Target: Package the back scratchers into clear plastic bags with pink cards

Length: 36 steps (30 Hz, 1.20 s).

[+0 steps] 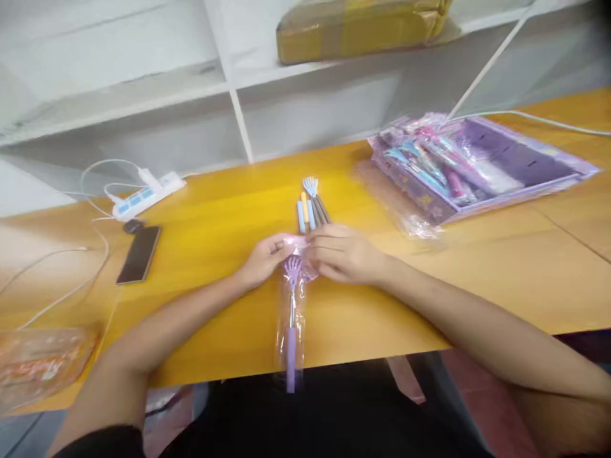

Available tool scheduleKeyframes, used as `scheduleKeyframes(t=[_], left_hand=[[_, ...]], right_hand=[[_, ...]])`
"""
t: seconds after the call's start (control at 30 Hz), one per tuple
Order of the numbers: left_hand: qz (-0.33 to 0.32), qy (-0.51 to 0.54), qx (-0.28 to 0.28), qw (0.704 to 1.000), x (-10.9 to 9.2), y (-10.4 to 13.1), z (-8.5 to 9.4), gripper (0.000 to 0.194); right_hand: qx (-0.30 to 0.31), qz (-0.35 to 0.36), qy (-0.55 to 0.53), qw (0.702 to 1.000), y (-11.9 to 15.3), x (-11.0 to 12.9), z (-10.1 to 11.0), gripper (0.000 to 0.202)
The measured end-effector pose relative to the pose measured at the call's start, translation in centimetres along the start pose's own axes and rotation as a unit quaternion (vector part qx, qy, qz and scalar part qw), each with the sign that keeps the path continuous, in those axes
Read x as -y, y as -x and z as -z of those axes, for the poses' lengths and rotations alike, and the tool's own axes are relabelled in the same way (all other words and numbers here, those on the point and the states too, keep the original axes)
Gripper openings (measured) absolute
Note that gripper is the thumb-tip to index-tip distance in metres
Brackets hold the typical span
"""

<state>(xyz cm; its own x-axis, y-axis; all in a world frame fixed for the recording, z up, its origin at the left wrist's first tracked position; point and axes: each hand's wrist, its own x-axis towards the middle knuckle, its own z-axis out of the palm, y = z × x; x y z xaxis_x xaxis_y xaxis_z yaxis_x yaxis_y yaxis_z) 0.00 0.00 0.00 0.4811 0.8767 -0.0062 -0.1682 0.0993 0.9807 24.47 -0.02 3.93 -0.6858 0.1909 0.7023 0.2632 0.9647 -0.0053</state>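
Note:
A purple back scratcher [292,343] lies inside a clear plastic bag [300,312], its claw end away from me and its handle reaching past the table's near edge. My left hand [262,261] pinches the pinkish top end of this bag. From the other side my right hand [348,253] is closed on the same end, its fingertips partly hidden. Just beyond my hands lie a back scratcher with a light blue claw [310,186], blue handles [301,217] and an orange handle [305,205]; my right hand covers their near ends.
A purple box [439,213] at the right holds several wrapped back scratchers [429,162], with loose clear plastic [415,226] beside it. To the left are a phone [139,254], a power strip [150,196] with cables, and a plastic package [42,366]. A taped carton [358,32] sits on the shelf above.

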Motion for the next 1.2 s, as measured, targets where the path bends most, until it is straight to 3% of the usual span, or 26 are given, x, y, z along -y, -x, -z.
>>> scheduleKeyframes(t=[0.07, 0.17, 0.27, 0.33, 0.4, 0.5, 0.57, 0.63, 0.73, 0.87, 0.97, 1.1, 1.17, 1.2], left_hand=[[-0.002, 0.042, -0.031, 0.999, -0.1, 0.1, -0.1, 0.042], [0.018, 0.071, -0.014, 0.997, -0.4, 0.4, -0.1, 0.048], [0.070, 0.031, 0.086, 0.993, -1.1, 0.7, 0.1, 0.057], [0.102, -0.020, 0.146, 0.984, -1.5, 1.0, 0.1, 0.054], [0.103, -0.017, 0.147, 0.984, -1.8, 1.2, 0.0, 0.051], [0.058, 0.079, 0.060, 0.993, -1.9, 1.1, -0.1, 0.047], [0.031, 0.129, -0.011, 0.991, -2.0, 0.9, 0.0, 0.042], [0.015, 0.160, -0.069, 0.985, -2.0, 0.5, 0.2, 0.041], [-0.001, 0.194, -0.126, 0.973, -2.0, 0.0, 0.4, 0.040], [-0.007, 0.226, -0.157, 0.961, -2.2, -0.3, 0.2, 0.032], [0.003, 0.244, -0.149, 0.958, -2.5, -0.4, 0.1, 0.031], [0.027, 0.246, -0.104, 0.963, -2.8, -0.3, 0.2, 0.031], [0.024, 0.242, -0.091, 0.966, -2.8, -0.3, 0.1, 0.027], [0.021, 0.239, -0.088, 0.967, -2.7, -0.2, 0.1, 0.026]], right_hand=[[-0.003, -0.006, 0.028, 1.000, 0.3, -0.1, 0.1, 0.016], [0.006, -0.040, 0.002, 0.999, 0.7, -0.3, 0.2, 0.019], [0.032, -0.097, -0.113, 0.988, 1.1, -0.4, 0.2, 0.023], [0.066, -0.135, -0.213, 0.965, 1.1, -0.3, 0.3, 0.024], [0.128, -0.189, -0.321, 0.919, 1.0, 0.0, 0.3, 0.023], [0.217, -0.277, -0.504, 0.789, 0.7, 0.8, -0.1, 0.020], [0.220, -0.323, -0.590, 0.707, 0.5, 1.3, -0.5, 0.024], [0.195, -0.361, -0.618, 0.671, 0.3, 1.7, -1.0, 0.030], [0.194, -0.394, -0.584, 0.683, 0.1, 1.7, -1.2, 0.034], [0.213, -0.411, -0.537, 0.705, -0.2, 0.7, -0.5, 0.044], [0.161, -0.417, -0.451, 0.772, -0.6, -1.1, 1.3, 0.040], [0.089, -0.438, -0.158, 0.880, -0.7, -4.5, 5.9, 0.036], [0.032, -0.464, 0.039, 0.884, 0.1, -6.7, 8.7, 0.052], [0.008, -0.478, 0.133, 0.868, 0.9, -8.0, 10.0, 0.060]])
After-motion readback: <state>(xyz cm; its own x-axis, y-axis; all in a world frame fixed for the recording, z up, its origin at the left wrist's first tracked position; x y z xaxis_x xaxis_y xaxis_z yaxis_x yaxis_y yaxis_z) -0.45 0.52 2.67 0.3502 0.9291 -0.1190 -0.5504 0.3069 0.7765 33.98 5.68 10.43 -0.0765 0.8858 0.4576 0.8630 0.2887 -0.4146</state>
